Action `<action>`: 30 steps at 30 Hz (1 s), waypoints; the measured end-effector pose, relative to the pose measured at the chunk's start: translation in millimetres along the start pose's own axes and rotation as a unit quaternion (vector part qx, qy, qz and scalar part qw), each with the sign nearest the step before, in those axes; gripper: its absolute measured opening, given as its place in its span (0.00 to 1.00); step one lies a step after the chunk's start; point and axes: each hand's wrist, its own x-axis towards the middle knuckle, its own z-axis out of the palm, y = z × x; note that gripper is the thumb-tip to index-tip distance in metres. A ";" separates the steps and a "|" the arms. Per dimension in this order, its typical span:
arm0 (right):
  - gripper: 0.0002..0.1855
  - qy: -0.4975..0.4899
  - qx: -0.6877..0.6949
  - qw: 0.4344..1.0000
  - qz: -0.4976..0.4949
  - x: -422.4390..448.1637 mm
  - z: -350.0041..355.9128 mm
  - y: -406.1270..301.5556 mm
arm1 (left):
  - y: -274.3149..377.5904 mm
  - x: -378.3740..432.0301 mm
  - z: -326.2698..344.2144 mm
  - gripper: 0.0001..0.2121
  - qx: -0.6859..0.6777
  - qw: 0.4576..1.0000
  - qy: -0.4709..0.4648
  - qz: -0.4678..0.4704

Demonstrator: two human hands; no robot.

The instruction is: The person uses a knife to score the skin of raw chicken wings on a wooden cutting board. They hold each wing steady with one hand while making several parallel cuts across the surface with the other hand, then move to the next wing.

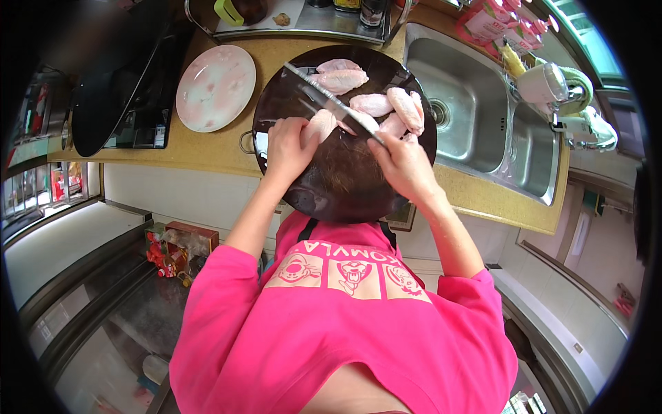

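A large round dark chopping board lies before me, wet in places. My left hand presses a raw chicken wing piece against the board, left of centre. My right hand grips a kitchen knife, its blade slanting up and left over the board; the handle is mostly hidden in the hand, and the blade is partly blurred. Part of another pale chicken piece shows beside the blade. Several wing pieces are heaped at the board's right, and two more wing pieces rest at its far side.
A pink-mottled white plate sits left of the board. Farther left are a black pan lid or wok and the stove. A steel double sink adjoins the board's right. Behind stands a metal rack with bottles.
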 end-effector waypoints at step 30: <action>0.14 -0.069 -0.087 0.993 -0.047 15.3 30.3 -6.2 | 1.1 -6.1 17.1 0.06 -0.033 0.990 0.105 0.091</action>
